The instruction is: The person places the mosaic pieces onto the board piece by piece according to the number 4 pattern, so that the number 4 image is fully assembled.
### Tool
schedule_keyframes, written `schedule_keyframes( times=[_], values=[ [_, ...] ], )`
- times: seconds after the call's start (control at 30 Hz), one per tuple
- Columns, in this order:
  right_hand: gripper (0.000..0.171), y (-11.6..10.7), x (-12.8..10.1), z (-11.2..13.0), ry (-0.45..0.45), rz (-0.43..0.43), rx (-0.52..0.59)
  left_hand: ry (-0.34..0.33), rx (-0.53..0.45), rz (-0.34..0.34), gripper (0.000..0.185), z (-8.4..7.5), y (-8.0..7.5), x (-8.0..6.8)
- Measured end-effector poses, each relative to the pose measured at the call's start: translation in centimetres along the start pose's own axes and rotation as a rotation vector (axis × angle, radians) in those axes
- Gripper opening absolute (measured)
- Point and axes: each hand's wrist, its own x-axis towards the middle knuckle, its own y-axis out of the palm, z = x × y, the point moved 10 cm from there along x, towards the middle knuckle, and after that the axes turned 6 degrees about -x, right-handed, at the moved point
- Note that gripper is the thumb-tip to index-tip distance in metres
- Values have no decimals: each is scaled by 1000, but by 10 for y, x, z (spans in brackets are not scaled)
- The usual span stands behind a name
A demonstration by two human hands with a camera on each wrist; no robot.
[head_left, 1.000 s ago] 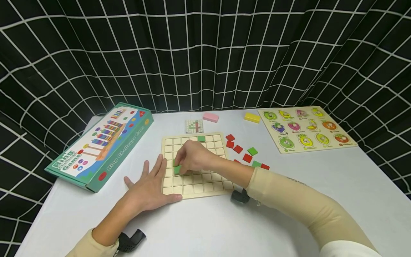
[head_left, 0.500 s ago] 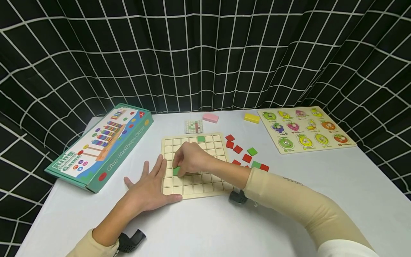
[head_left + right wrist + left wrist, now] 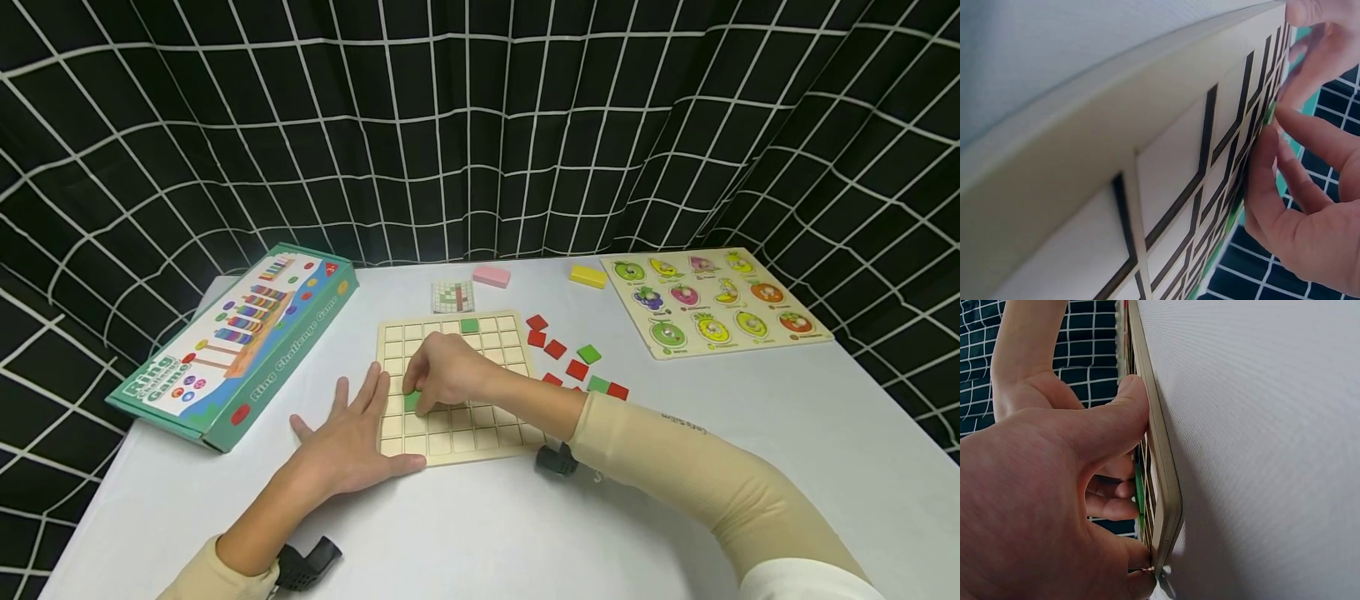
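Pale beige sleeves cover both forearms of a person seated at a white desk (image 3: pixel 487 533). Nearest, the left hand (image 3: pixel 345 442) lies flat with fingers spread and relaxed, its thumb pressed along the near left edge of a wooden grid board (image 3: pixel 480 437); the left wrist view shows that thumb against the board's rim. Just beyond, the right hand (image 3: pixel 450 371) curls over the board's left half, fingertips pinching a green square tile (image 3: pixel 412 401) that sits on a grid cell in the second column, toward the near side. A second green tile (image 3: pixel 469 325) lies in the board's far row. Right of the board, loose red and green tiles (image 3: pixel 573 360) are scattered on the desk. To the left lies a green box (image 3: pixel 232 337) printed "Ring Challenge Game". Farther back sit a small pattern card (image 3: pixel 453 295), a pink block (image 3: pixel 491 275), a yellow block (image 3: pixel 588 275), and a fruit peg puzzle (image 3: pixel 712 300). Black curtain with white grid lines (image 3: pixel 480 125) hangs behind.
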Motion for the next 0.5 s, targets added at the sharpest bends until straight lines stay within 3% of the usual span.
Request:
schedule_keyframes(
  times=[0.2,0.5],
  values=[
    [27,-6,-4,-5,-4,5,55,2,-7,0,129,0,0,0],
    [20,-29,-16,-13,-90,0,168,2,1,-10,130,-1,-1,1]
  ],
)
